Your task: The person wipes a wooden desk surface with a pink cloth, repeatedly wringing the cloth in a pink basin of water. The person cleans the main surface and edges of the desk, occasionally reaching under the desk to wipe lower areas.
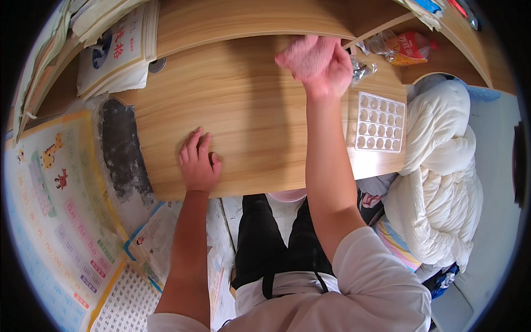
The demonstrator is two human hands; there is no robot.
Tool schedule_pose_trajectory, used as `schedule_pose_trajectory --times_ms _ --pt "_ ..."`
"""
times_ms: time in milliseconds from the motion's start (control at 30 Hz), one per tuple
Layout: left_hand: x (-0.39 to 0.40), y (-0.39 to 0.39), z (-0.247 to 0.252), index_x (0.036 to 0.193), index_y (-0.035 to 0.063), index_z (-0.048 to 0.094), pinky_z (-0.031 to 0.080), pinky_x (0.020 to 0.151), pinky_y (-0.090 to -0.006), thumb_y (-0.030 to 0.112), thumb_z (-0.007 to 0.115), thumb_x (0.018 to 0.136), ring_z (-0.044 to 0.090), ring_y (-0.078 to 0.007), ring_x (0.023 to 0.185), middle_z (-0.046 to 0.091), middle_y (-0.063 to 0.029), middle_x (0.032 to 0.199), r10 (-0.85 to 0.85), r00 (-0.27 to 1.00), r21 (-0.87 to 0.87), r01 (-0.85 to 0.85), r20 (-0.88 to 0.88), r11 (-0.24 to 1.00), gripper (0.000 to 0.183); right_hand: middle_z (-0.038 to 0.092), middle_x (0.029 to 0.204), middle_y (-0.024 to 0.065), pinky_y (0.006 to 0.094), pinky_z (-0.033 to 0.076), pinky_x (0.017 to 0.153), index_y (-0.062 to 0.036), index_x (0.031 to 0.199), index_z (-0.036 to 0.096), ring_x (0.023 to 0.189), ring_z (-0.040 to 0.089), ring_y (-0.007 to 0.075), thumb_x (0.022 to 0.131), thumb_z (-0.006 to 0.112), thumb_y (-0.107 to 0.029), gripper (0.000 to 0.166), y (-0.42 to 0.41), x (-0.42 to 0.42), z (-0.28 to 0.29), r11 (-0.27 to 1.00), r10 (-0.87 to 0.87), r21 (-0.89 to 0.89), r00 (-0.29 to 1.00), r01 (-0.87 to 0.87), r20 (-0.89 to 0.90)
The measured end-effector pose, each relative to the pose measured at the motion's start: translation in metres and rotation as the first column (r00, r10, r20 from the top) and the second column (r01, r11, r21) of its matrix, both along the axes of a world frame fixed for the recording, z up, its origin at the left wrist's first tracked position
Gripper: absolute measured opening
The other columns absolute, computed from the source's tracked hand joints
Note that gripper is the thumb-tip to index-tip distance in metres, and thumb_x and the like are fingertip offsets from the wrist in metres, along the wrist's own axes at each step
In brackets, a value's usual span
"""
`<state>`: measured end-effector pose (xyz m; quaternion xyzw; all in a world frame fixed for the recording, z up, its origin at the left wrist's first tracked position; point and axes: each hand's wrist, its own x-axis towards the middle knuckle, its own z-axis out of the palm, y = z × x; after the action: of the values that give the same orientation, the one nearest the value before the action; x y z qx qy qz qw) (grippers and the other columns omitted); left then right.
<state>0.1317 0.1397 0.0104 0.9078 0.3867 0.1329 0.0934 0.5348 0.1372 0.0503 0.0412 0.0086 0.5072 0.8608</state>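
A pink cloth (pixel 305 58) lies bunched under my right hand (pixel 335 79), which grips it at the back of the wooden desk (pixel 232 103), close to the shelf edge. Some of those fingers are hidden by the cloth. My left hand (pixel 200 166) rests palm down near the desk's front left, its fingers a little apart and nothing in it. To the right of my right forearm sits a clear plastic tray (pixel 380 122) with rows of round hollows. Just beside my right hand is a crumpled shiny plastic wrapper (pixel 361 71).
A wooden shelf (pixel 249 20) overhangs the desk's back edge. Stacked books (pixel 120 50) stand at the left back, and a drink bottle (pixel 408 47) lies at the right back. A white quilt (pixel 435 166) is heaped right of the desk. Below the front edge shows a pink basin (pixel 287 195).
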Motion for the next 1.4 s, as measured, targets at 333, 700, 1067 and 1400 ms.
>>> schedule_pose_trajectory --times_ms 333,700,1067,1400 --pt "0.001 -0.001 0.004 0.148 0.0118 0.061 0.038 0.124 -0.0563 0.019 0.066 0.091 0.049 -0.0387 0.150 0.052 -0.0084 0.165 0.017 0.999 0.004 -0.017 -0.039 1.000 0.058 0.065 0.143 0.0214 0.0508 0.060 0.099 -0.0034 0.151 0.057 0.120 0.064 0.0412 0.092 0.067 -0.011 0.060 -0.066 -0.021 0.027 0.992 0.002 -0.121 0.960 0.033 0.280" --pt "0.001 0.001 0.007 0.148 0.0080 0.061 0.037 0.124 -0.0553 0.015 0.064 0.093 0.048 -0.0383 0.151 0.051 -0.0101 0.166 -0.012 1.000 0.011 0.012 -0.009 1.000 0.056 0.067 0.145 0.0148 0.0615 0.043 0.121 -0.0034 0.139 0.066 0.138 0.058 0.0386 0.092 0.065 -0.027 0.052 0.044 0.004 -0.026 0.970 -0.218 0.085 0.968 0.229 -0.125" --pt "0.002 0.000 0.007 0.149 0.0087 0.060 0.037 0.122 -0.0563 0.013 0.065 0.091 0.049 -0.0391 0.150 0.051 -0.0103 0.166 0.017 1.000 -0.021 -0.018 -0.023 1.000 0.059 0.068 0.144 0.0170 0.0532 0.052 0.112 -0.0056 0.145 0.065 0.137 0.060 0.0375 0.097 0.062 -0.032 0.054 -0.023 -0.049 0.031 0.982 -0.187 -0.060 0.937 0.178 -0.294" --pt "-0.002 0.000 0.002 0.148 0.0099 0.060 0.037 0.124 -0.0558 0.015 0.065 0.090 0.048 -0.0386 0.150 0.052 -0.0092 0.165 0.018 0.998 -0.008 -0.019 -0.063 1.000 0.059 0.071 0.142 0.0173 0.0511 0.059 0.092 -0.0088 0.141 0.065 0.113 0.068 0.0275 0.117 0.036 -0.050 0.056 0.069 0.000 -0.003 0.744 0.051 0.647 0.979 -0.170 0.199"
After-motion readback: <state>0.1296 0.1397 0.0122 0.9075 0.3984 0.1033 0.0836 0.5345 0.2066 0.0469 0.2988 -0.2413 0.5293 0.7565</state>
